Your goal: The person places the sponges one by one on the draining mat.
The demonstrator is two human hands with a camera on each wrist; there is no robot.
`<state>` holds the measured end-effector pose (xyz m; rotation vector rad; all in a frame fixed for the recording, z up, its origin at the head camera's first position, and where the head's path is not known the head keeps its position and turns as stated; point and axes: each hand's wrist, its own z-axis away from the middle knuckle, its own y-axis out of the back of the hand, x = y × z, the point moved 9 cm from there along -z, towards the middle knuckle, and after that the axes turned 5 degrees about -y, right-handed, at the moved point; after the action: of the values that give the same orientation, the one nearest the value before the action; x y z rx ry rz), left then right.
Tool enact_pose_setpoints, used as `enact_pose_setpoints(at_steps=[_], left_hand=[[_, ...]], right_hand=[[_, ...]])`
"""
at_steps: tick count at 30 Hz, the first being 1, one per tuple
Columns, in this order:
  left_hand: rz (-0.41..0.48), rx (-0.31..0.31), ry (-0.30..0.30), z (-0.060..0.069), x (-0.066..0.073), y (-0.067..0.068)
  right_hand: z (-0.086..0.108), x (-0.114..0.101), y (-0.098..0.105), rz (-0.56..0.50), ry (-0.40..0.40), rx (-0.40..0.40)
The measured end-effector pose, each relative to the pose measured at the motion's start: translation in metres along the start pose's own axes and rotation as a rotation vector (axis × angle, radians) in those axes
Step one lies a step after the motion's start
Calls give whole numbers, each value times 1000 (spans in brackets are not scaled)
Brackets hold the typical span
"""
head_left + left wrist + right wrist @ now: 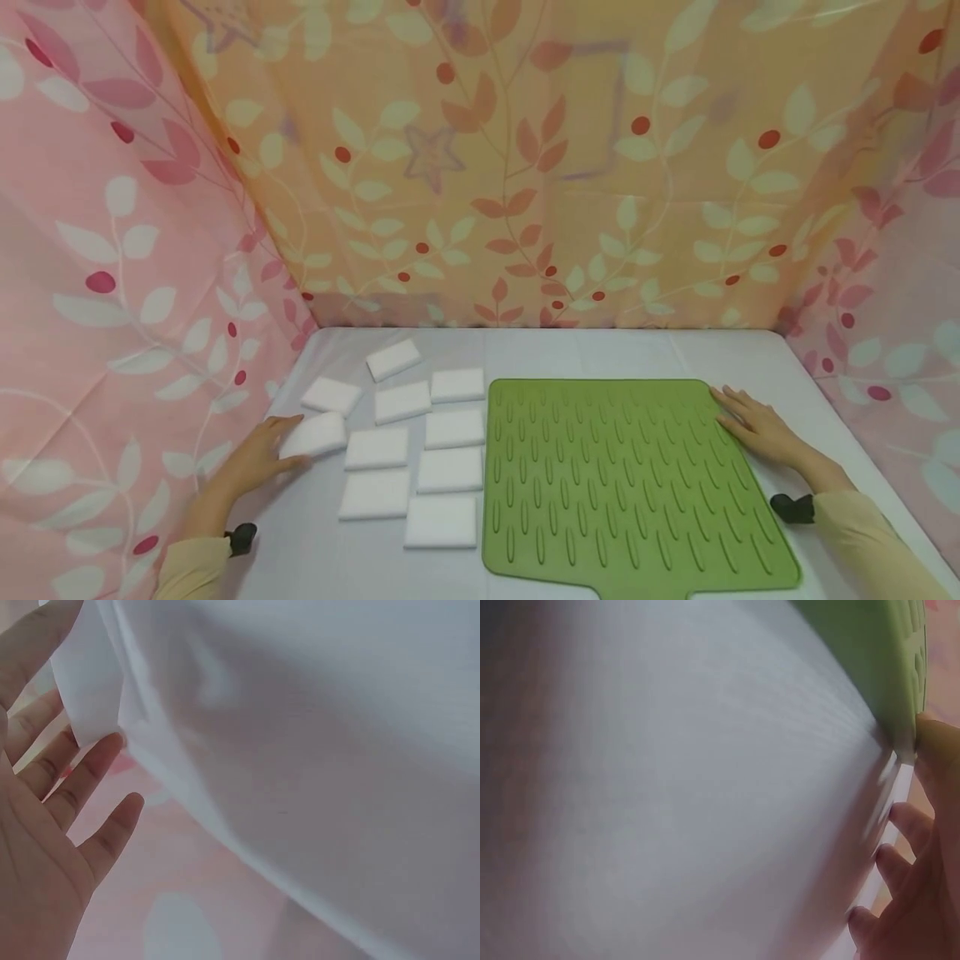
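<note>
Toward the left side of the table, my left hand (258, 454) grips a white sponge block (318, 435) at its left end, thumb on the near side and fingers on the far side. The left wrist view shows the fingers (64, 776) spread against a white surface. On the right, my right hand (765, 429) rests at the right edge of a flat green mat (637, 475) with raised oval ridges. In the right wrist view its thumb touches the mat's edge (900, 690), while its other fingers (911, 825) lie on the white tablecloth.
Several more white sponge blocks (377, 448) lie flat in loose rows left of the mat, one block (393, 360) farthest back. A white cloth (570, 352) covers the table. Patterned curtains (480, 167) stand behind it and at both sides.
</note>
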<state>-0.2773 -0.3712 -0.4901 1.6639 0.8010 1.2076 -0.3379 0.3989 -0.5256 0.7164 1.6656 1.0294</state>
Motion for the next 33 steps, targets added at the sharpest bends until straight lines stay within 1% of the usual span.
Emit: enact_pose_setpoints(at_steps=[5,10,16,21,25,27,33], left_hand=[[19,24,-31,-6,15,9],[20,41,-62,-15,27,10],[55,30,-73,-27,37,1],[61,24,-83,-37,47,-7],[76,23,-111,-47,59,-9],[83,20,-115,-52,64,-10],[89,-8,-137,-67,79,-14]], right_hand=[[-2,1,3,3,16,15],[-2,-1,6,9,33,36],[2,-4,5,18,27,26],[2,-5,5,20,27,25],[1,-4,5,24,26,24],[1,-3,4,27,24,21],[1,-2,1,37,17,17]])
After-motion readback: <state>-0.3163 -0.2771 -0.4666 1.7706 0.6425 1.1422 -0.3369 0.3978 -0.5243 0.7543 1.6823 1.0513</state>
